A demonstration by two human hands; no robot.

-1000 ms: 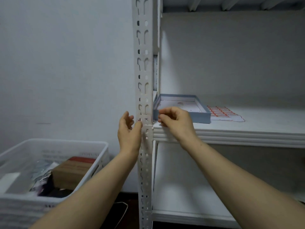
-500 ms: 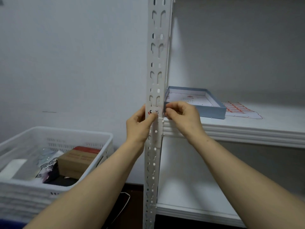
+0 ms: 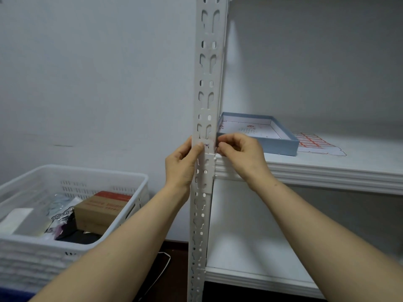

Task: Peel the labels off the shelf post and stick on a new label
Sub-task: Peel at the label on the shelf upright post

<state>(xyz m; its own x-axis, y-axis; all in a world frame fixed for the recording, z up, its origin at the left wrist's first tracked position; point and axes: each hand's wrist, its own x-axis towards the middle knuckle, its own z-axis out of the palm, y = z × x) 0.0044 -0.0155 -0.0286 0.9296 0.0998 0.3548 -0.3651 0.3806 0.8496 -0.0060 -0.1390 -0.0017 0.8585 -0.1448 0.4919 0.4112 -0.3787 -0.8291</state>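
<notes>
White shelf post: left grip clamps it, right grip pinches the label edge; hasty pulling may tear the paper, leaving residue.

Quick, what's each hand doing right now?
Left hand: grips the shelf post, thumb pressing the label.
Right hand: fingers pinch the label's edge.

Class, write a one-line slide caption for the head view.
Left hand grips the white perforated metal shelf post while right hand pinches a small printed label on it.
</notes>
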